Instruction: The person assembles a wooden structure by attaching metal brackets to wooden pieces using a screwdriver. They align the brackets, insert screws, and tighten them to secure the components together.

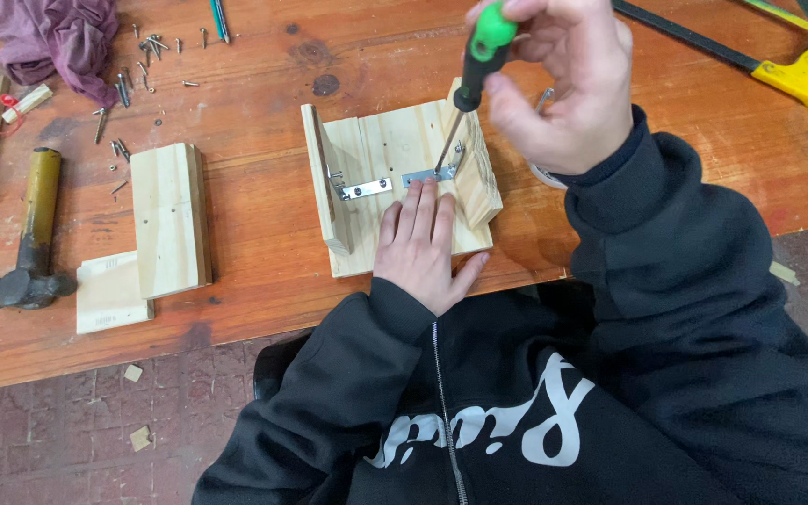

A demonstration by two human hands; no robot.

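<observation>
My right hand grips a screwdriver with a green and black handle, held nearly upright. Its tip rests on a metal angle bracket at the foot of an upright wooden piece. That piece stands on a pale wooden base board. Another upright stands at the board's left side with a second bracket at its foot. My left hand lies flat on the base board, fingers extended, fingertips just below the brackets.
On the brown workbench, two loose wood pieces lie to the left beside a hammer. Several screws and nails are scattered at the back left near a purple cloth. A yellow-handled saw lies at the back right.
</observation>
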